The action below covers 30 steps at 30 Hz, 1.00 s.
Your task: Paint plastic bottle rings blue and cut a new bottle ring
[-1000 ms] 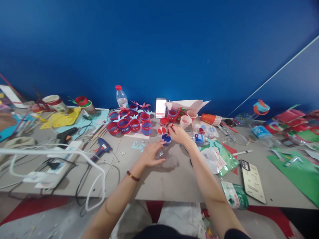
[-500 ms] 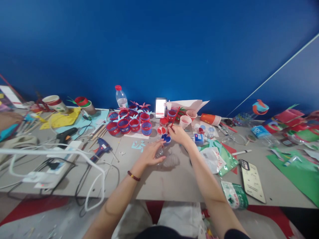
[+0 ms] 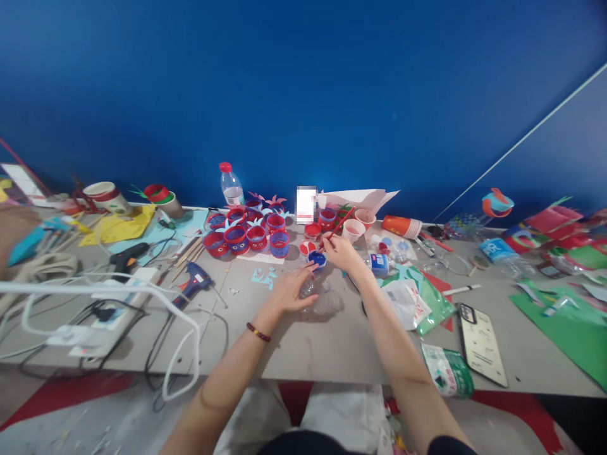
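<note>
The little round pot of blue paint (image 3: pixel 317 258) sits mid-bench. My right hand (image 3: pixel 337 250) pinches a thin red paintbrush (image 3: pixel 339 227) over it. My left hand (image 3: pixel 290 289) wraps a clear, crinkly plastic bottle (image 3: pixel 318 298) on the smooth grey bench (image 3: pixel 332 344). Round red-and-blue cups (image 3: pixel 246 235) stand behind.

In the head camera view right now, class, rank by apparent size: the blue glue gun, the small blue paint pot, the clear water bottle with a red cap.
1. Blue glue gun, though it lies nearer the camera, so unsure against the bottle.
2. Clear water bottle with a red cap.
3. Small blue paint pot, beside the left hand.
</note>
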Each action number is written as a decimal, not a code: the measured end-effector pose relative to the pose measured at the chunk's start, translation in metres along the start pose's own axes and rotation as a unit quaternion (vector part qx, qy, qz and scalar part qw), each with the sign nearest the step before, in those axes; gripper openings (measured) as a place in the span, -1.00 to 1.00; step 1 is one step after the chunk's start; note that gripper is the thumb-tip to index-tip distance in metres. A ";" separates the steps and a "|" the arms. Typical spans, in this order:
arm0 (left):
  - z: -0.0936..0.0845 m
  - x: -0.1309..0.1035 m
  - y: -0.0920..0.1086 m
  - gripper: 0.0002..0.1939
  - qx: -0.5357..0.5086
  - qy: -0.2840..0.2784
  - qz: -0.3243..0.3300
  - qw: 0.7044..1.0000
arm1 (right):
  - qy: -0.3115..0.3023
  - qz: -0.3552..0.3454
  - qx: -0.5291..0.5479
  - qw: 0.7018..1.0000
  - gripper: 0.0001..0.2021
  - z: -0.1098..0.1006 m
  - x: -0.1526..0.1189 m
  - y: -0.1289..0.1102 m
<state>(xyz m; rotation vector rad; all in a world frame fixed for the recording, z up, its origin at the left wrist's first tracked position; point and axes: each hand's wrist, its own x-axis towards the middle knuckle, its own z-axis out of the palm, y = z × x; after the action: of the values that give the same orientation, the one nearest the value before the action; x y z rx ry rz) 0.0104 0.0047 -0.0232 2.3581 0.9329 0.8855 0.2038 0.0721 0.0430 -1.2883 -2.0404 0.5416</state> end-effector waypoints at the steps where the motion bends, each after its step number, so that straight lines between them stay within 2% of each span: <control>1: 0.000 0.000 0.000 -0.30 -0.002 0.000 0.000 1.000 | -0.004 0.001 0.001 1.000 -0.71 0.000 0.000 0.000; 17: -0.003 -0.001 0.004 -0.38 -0.028 0.007 -0.001 1.000 | -0.018 0.018 0.004 1.000 -0.72 0.001 -0.001 -0.003; 25: -0.003 -0.002 0.004 -0.31 -0.028 0.001 -0.006 1.000 | -0.005 0.026 0.010 1.000 -0.77 -0.003 -0.003 -0.003; 30: -0.002 -0.003 0.004 -0.31 -0.025 -0.002 -0.014 1.000 | -0.020 0.024 0.002 1.000 -0.73 -0.001 -0.002 -0.004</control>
<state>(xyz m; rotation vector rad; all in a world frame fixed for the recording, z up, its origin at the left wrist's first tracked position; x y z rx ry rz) 0.0085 0.0002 -0.0205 2.2973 0.9297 0.8822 0.2026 0.0682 0.0453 -1.3375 -2.0452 0.5975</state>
